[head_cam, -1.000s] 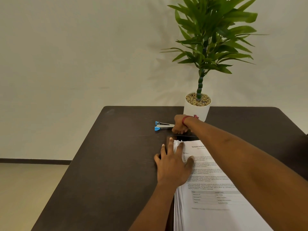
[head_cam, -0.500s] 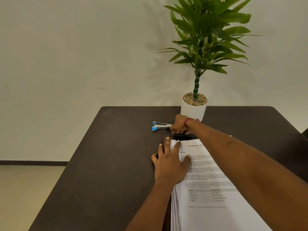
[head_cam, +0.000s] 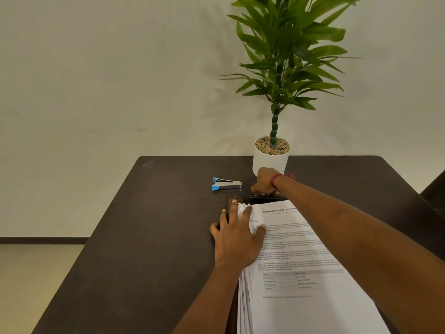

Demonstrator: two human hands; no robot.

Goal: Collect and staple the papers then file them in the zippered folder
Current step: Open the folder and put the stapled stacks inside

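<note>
Papers (head_cam: 301,261) stacked on folder (head_cam: 260,200), left hand (head_cam: 237,239) flat on them, right hand (head_cam: 265,182) curled, grip unclear; stapler (head_cam: 226,183) idle, stapling and filing look pending

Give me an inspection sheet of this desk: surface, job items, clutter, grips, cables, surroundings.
Surface: dark table.
Job's things: papers stacked on black folder; stapler lies apart, beyond the stack's far left corner.
Clutter: potted plant at the far edge.
Grips: left hand flat on papers' far left corner; right hand curled at folder's far edge, its hold hidden.
Cables: nothing seen.
Surroundings: plain wall, pale floor at left.
</note>
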